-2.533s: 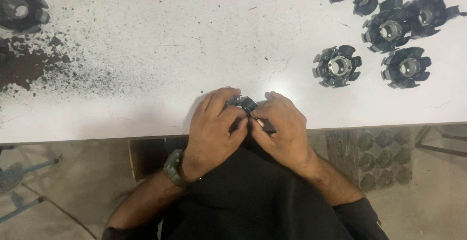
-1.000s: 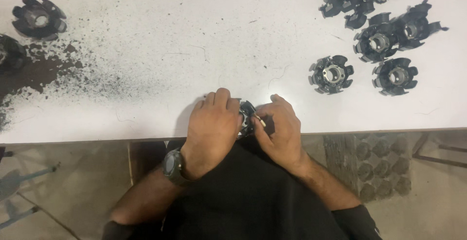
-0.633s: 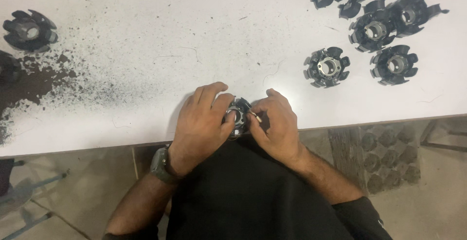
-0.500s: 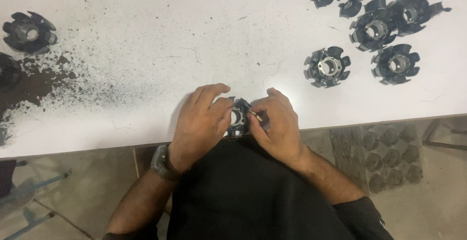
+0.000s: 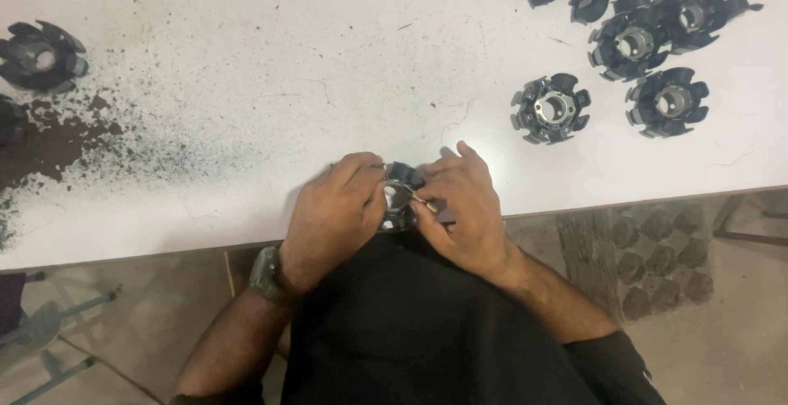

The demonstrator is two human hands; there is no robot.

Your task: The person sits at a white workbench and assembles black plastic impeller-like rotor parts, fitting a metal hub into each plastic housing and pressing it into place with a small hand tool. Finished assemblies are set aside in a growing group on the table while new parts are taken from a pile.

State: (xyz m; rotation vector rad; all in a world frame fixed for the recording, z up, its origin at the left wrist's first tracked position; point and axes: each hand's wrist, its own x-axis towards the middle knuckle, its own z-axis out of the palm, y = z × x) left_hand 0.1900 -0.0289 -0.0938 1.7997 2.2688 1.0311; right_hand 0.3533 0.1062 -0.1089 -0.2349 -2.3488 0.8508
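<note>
Low centre of the frame, right at the near edge of the white table [image 5: 246,60]: both hands are wrapped around one small black finned part [image 5: 400,196] with a bright metal hub. The left hand [image 5: 332,220] curls over it from the left, fingers bent tight against its rim, a dark wristwatch [image 5: 264,275] showing just below the table edge. The right hand [image 5: 464,204] closes in from the right, thumb and forefinger pinched at the part's side; whether something thin sits in that pinch, I cannot tell. The part sits half over the table edge, just above the person's black shirt [image 5: 435,331].

Open room: a wide bare stretch of tabletop lies above the hands, through the centre of the frame. To the left, dark gritty powder [image 5: 57,138] spreads from the left edge towards the middle, thinning out short of the hands. Another finned part [image 5: 39,54] rests at upper left.

To the right, one finned part with a silver centre [image 5: 550,108] stands alone, well apart from the hands. Beyond it, upper right, a cluster of finned parts [image 5: 648,27] crowds towards the top edge. Below the table at lower right, a dark moulded tray [image 5: 648,257] lies on the floor.
</note>
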